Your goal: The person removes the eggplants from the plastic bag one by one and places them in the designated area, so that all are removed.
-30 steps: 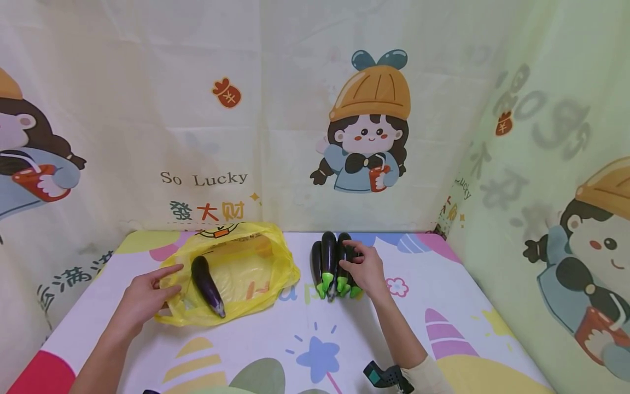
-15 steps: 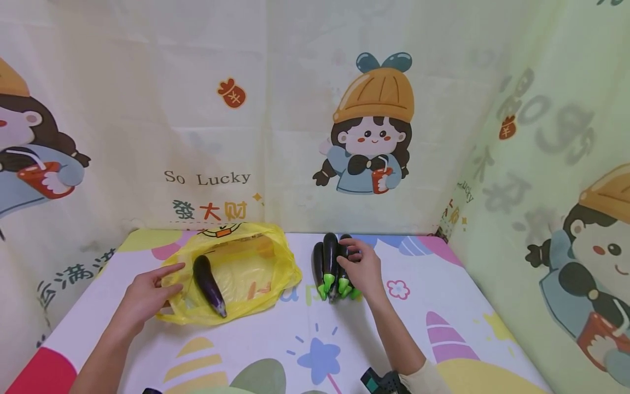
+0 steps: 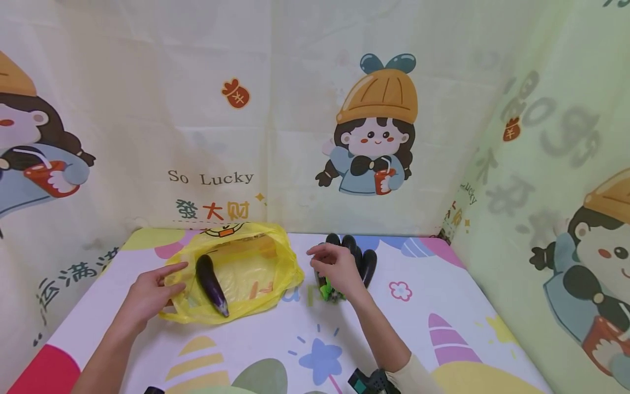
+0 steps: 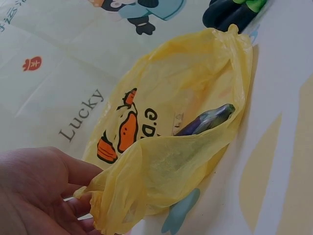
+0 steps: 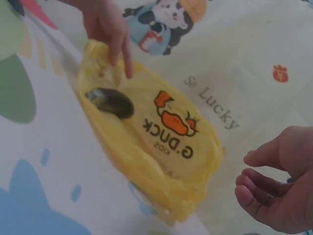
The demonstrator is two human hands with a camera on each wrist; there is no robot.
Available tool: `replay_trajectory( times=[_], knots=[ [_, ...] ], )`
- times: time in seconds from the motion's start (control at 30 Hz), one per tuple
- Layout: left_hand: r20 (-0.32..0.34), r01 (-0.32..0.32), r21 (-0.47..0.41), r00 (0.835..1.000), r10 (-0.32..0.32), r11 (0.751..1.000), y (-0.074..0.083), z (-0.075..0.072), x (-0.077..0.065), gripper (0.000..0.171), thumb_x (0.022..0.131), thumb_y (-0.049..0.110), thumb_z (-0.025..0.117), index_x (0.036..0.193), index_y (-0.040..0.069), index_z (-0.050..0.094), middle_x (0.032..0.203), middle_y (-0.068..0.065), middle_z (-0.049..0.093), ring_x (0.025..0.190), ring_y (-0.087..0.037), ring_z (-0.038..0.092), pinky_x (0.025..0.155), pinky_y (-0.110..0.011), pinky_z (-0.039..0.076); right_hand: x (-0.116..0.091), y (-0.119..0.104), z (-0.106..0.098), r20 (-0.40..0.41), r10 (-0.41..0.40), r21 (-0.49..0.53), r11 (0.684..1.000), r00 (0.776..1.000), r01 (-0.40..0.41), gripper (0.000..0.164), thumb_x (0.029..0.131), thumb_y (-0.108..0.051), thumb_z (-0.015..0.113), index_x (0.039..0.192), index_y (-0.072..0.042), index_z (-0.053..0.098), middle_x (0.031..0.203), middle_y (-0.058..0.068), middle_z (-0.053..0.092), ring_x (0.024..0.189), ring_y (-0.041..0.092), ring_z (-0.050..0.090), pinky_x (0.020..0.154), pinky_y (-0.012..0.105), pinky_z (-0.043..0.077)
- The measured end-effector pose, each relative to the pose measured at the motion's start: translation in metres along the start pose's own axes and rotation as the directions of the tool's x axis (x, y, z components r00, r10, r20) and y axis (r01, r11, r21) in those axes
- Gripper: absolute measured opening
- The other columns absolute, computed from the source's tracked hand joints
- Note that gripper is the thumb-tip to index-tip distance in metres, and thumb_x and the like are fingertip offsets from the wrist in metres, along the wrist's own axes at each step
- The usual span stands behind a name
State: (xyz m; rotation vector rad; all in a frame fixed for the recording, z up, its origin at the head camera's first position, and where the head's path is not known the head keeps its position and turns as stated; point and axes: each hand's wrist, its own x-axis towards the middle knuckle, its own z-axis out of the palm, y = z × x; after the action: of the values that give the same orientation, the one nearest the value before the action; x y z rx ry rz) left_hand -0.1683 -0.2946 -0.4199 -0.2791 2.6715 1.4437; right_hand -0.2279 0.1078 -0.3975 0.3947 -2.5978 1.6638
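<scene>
A yellow plastic bag (image 3: 275,273) lies with its mouth spread wide on the printed tabletop. One dark purple eggplant (image 3: 211,287) is inside it, near its left side. My left hand (image 3: 145,295) holds the bag's left rim; in the left wrist view the plastic is bunched at its fingers. To the bag's right, several eggplants (image 3: 368,267) with green caps lie side by side in a pile. My right hand (image 3: 337,268) hovers over this pile and partly hides it. In the right wrist view its fingers are loosely bent, with nothing between thumb and fingertips.
A cloth backdrop (image 3: 290,164) with cartoon figures stands behind the table and along both sides. The patterned tabletop (image 3: 394,339) extends in front of the bag and the pile. A dark device (image 3: 374,381) sits near the right sleeve.
My right hand has moved left from the right side of the eggplant pile across its front, uncovering the rightmost eggplant. My left hand stays at the bag's rim.
</scene>
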Motion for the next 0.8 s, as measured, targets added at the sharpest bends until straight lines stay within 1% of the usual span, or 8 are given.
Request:
replay_trajectory(
  times=[0.07,0.1,0.23,0.3,0.33,0.63,0.73,0.8],
  knots=[
    [-0.001,0.0,-0.001,1.0,0.0,1.0,0.0,0.0,-0.001,0.061,0.102,0.015,0.062,0.158,0.002,0.041,0.094,-0.012,0.039,0.081,-0.02,0.058,0.067,-0.028,0.059,0.002,-0.005,0.009,0.057,-0.02,-0.003,1.0,0.998,0.02,0.017,0.096,-0.012,0.072,0.111,-0.016,0.078,0.098,0.006,0.07,0.082,0.033,0.068,0.075,0.048,0.062],
    [-0.001,0.002,-0.002,1.0,-0.002,1.0,0.0,0.0,-0.001,0.061,0.102,0.015,0.062,0.158,0.002,0.041,0.094,-0.012,0.039,0.081,-0.02,0.057,0.067,-0.028,0.059,0.003,-0.007,0.013,0.083,-0.029,-0.008,1.0,0.996,0.03,0.017,0.096,-0.012,0.072,0.112,-0.017,0.078,0.099,0.005,0.071,0.082,0.032,0.068,0.075,0.046,0.062],
    [-0.002,0.002,-0.005,1.0,-0.002,1.0,0.0,0.0,-0.002,0.06,0.102,0.015,0.062,0.158,0.002,0.042,0.094,-0.012,0.038,0.081,-0.02,0.056,0.067,-0.028,0.059,0.009,-0.01,0.031,0.167,-0.065,-0.017,0.998,0.984,0.069,0.019,0.097,-0.011,0.071,0.112,-0.018,0.078,0.104,0.003,0.072,0.089,0.027,0.07,0.074,0.034,0.062],
    [-0.002,0.0,-0.006,1.0,0.0,1.0,0.001,0.0,-0.002,0.06,0.102,0.015,0.062,0.158,0.003,0.042,0.094,-0.012,0.038,0.081,-0.02,0.056,0.067,-0.028,0.059,0.011,-0.011,0.038,0.193,-0.071,-0.032,0.996,0.979,0.078,0.019,0.097,-0.013,0.071,0.112,-0.021,0.078,0.105,0.001,0.072,0.09,0.019,0.068,0.073,0.029,0.061],
    [-0.002,-0.002,-0.007,1.0,0.002,1.0,0.0,0.001,-0.002,0.06,0.102,0.015,0.062,0.157,0.002,0.042,0.094,-0.012,0.038,0.081,-0.02,0.055,0.067,-0.028,0.059,0.012,-0.011,0.041,0.206,-0.072,-0.033,0.996,0.976,0.081,0.019,0.097,-0.013,0.071,0.113,-0.021,0.078,0.104,0.001,0.072,0.09,0.018,0.067,0.073,0.028,0.061],
    [-0.002,-0.001,-0.015,1.0,0.001,1.0,0.0,0.002,-0.002,0.06,0.101,0.014,0.062,0.157,0.003,0.043,0.094,-0.012,0.038,0.082,-0.02,0.056,0.068,-0.028,0.059,0.017,-0.018,0.064,0.292,-0.095,0.002,0.995,0.952,0.099,0.02,0.096,-0.011,0.072,0.114,-0.017,0.078,0.102,0.004,0.072,0.091,0.022,0.068,0.075,0.026,0.059],
    [-0.007,-0.012,-0.01,1.0,0.012,1.0,0.0,0.001,-0.001,0.06,0.102,0.014,0.063,0.157,0.002,0.043,0.093,-0.012,0.038,0.081,-0.02,0.056,0.068,-0.029,0.06,0.019,-0.019,0.074,0.335,-0.087,0.017,0.996,0.938,0.087,0.021,0.095,-0.011,0.073,0.114,-0.017,0.077,0.1,0.004,0.072,0.088,0.021,0.068,0.073,0.026,0.059],
    [-0.01,-0.013,-0.006,1.0,0.013,1.0,0.0,0.001,-0.001,0.06,0.102,0.014,0.062,0.157,0.002,0.043,0.092,-0.011,0.037,0.08,-0.02,0.056,0.068,-0.029,0.06,0.021,-0.019,0.08,0.374,-0.079,0.023,0.997,0.924,0.076,0.023,0.094,-0.011,0.075,0.115,-0.018,0.077,0.101,0.004,0.071,0.087,0.018,0.068,0.073,0.025,0.059]
  ],
)
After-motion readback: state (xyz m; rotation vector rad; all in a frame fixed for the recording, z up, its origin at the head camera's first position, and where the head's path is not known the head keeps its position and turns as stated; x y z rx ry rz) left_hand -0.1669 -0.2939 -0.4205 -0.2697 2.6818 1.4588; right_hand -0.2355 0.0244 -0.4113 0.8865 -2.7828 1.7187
